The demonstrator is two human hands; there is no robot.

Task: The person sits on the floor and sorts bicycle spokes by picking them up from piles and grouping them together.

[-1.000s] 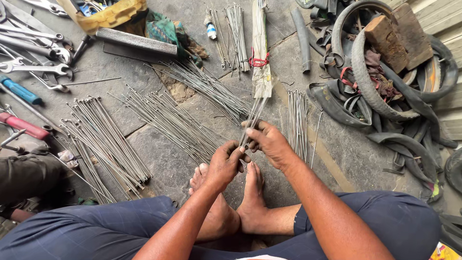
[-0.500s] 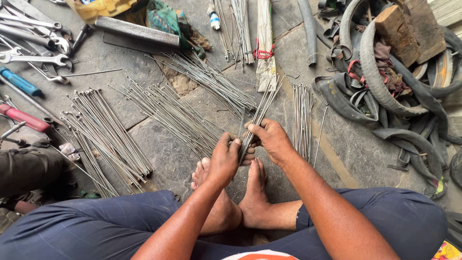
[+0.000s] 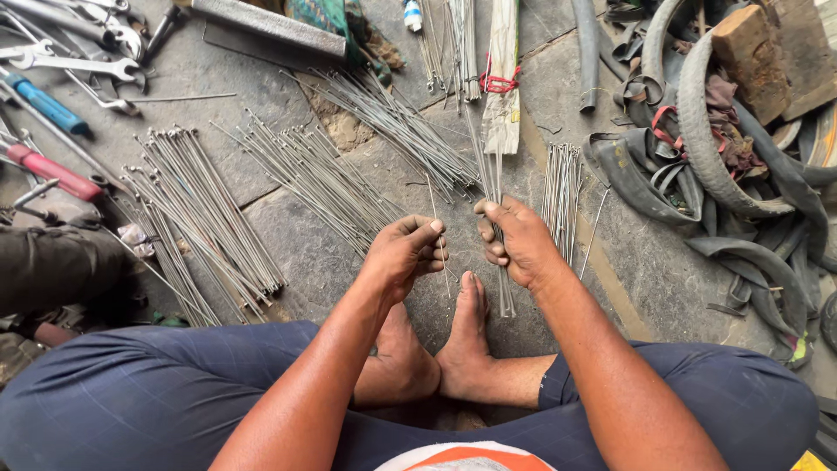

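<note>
head cam | looks steeply down from above | near | stone floor (image 3: 331, 253) fills view

The right hand (image 3: 516, 240) hides the middle of its spoke bundle (image 3: 504, 292); tyres (image 3: 697, 131) run off-frame.

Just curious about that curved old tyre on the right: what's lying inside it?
Inside the old tyre lie crumpled rags and a wooden block resting at its top edge. Anything beneath the rags is covered and cannot be seen.
</note>
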